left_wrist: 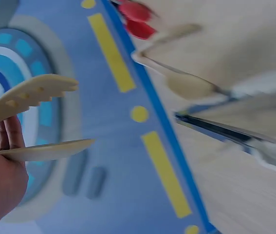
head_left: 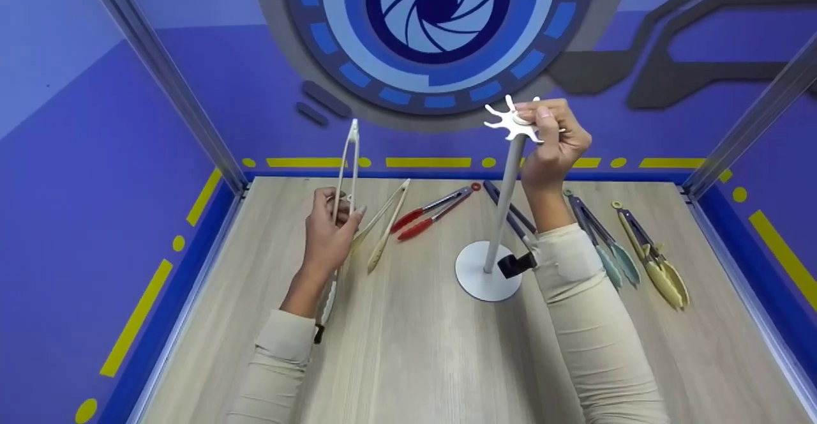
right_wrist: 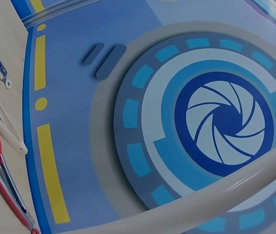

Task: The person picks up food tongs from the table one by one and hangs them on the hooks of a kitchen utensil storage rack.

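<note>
My left hand [head_left: 332, 229] grips a pair of cream tongs [head_left: 348, 156], which stand nearly upright with the hinge end on top. Their two scalloped heads [left_wrist: 40, 92] show apart in the left wrist view. With thumb and fingers my right hand [head_left: 555, 136] pinches the hub of a white star-shaped hook rack [head_left: 510, 121]. This rack tops a slim grey pole [head_left: 505, 200] on a round white base [head_left: 475, 277]. No tongs hang on the visible hooks. The pole [right_wrist: 211, 200] crosses the lower part of the right wrist view.
Several tongs lie on the wooden table [head_left: 415, 347]: beige ones [head_left: 378, 251], red-tipped ones [head_left: 440, 210], dark-handled ones [head_left: 520, 219] behind the pole, teal [head_left: 613, 255] and yellow [head_left: 660, 271] ones at right. Grey-white tongs [head_left: 329, 306] are partly hidden by my left wrist. Blue panels enclose the table.
</note>
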{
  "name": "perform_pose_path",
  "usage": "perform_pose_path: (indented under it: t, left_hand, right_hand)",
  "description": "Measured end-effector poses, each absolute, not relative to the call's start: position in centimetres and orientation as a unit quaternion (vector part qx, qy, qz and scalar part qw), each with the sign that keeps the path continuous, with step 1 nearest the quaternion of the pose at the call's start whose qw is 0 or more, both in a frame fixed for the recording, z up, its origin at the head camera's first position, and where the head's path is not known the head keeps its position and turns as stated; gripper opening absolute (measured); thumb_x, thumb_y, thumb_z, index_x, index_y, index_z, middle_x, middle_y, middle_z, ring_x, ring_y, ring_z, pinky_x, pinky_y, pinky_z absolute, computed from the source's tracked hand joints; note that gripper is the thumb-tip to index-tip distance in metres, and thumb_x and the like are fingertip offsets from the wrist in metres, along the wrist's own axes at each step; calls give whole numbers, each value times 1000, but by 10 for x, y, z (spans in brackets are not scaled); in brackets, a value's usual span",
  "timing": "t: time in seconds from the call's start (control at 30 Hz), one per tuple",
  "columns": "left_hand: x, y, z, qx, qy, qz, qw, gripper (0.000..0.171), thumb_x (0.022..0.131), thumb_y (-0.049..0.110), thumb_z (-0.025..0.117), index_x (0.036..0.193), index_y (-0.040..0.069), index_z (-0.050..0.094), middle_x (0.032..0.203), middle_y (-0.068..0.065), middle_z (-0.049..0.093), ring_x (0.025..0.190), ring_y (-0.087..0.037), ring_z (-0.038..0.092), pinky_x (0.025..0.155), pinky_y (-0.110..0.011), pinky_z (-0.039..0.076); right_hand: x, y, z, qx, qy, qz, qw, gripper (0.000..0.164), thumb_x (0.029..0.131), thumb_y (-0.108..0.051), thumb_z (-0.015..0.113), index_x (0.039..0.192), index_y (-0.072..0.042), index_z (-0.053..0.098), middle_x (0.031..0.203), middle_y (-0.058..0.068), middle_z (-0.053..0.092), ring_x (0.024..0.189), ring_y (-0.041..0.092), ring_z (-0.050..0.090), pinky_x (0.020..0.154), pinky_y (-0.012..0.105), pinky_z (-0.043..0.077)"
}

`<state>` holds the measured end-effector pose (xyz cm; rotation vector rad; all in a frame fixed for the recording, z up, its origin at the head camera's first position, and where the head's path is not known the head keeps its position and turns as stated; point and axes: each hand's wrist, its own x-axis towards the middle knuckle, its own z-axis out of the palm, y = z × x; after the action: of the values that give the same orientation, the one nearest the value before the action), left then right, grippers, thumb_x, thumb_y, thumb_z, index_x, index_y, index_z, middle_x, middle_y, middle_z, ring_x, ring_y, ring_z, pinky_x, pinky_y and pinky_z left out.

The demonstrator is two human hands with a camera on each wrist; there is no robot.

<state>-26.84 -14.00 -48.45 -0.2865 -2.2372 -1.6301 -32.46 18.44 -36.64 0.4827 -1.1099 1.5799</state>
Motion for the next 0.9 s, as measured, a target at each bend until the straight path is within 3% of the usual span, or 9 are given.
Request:
perform_pose_path:
  t: [0.53,0.9]
  left_hand:
    - [-273,-79,-444,-189,-781,-575,156,40,101,13,73,135,6,53,95,-12,68,73,-13,59,66,-23,52]
    - [-277,-47,-439,-255,-800,-523,144,36,101,15,73,129,4,53,91,-14,68,71,-11,64,65,-21,54]
  right_hand:
    - [-325,182,-366,208,-458,669,547,32,91,3,49,66,19,59,74,-3,76,72,17,74,68,25,56]
    - [-321,182,-366,208,-458,672,543,32,91,3,48,66,20,58,74,-2,76,73,17,73,68,25,55]
